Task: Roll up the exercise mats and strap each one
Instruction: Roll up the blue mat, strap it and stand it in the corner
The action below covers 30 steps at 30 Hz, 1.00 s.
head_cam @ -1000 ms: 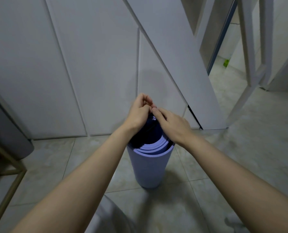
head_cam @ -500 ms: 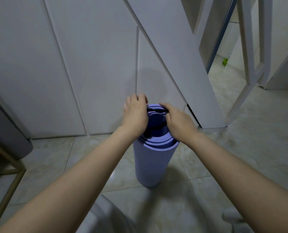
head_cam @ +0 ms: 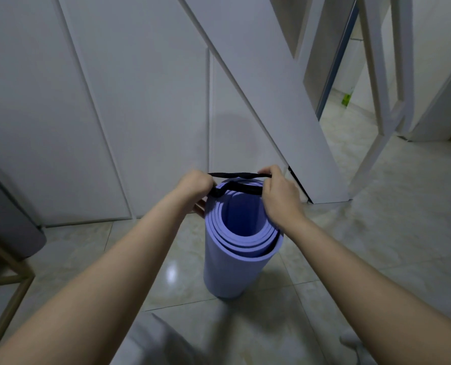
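I grip the black strap point(head_cam: 238, 175) stretched between my left hand point(head_cam: 195, 187) and right hand point(head_cam: 277, 192), directly over the open top of the purple mat point(head_cam: 234, 270) standing upright below.

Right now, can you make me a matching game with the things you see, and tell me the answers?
Things:
1. mat
2. strap
3. left hand
4. green object

Descriptions:
a. small, far back on the right
b. purple, rolled, standing on the floor
c. black, stretched above the mat
d. gripping the strap's left end

Pairs: 1-b, 2-c, 3-d, 4-a.
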{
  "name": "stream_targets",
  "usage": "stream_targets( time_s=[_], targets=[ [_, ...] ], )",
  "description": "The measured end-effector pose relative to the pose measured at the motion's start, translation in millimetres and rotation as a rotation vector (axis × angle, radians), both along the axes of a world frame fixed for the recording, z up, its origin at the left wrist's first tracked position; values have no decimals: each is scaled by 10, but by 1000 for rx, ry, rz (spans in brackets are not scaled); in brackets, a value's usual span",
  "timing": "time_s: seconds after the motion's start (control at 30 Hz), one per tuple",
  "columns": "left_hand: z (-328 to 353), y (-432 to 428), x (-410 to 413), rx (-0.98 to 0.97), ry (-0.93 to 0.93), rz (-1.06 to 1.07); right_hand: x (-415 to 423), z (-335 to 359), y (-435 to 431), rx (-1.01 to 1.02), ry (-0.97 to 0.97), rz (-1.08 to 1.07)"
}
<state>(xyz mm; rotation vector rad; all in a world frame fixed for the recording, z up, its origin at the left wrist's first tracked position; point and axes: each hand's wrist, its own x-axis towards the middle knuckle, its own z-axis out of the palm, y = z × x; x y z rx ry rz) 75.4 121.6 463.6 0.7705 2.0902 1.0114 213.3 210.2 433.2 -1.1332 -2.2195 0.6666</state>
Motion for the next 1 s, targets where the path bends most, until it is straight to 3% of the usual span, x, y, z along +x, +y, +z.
stream_targets(
  time_s=[0.33, 0.53, 0.73, 0.83, 1.0],
  targets=[
    [-72, 68, -92, -4, -101, -54, -124, 22, 97, -32, 37, -126],
    [-182, 88, -166, -11, -160, -22, -175, 17, 110, 7, -15, -44],
    [-256, 108, -230, -93, -158, -34, -169, 16, 135, -14, 75, 59],
    [-341, 130, -262, 81, -128, -25, -202, 5, 153, -16, 54, 31],
    [-442, 66, -344, 395, 79, -168, -296, 43, 173, -52, 2, 2]
  ],
)
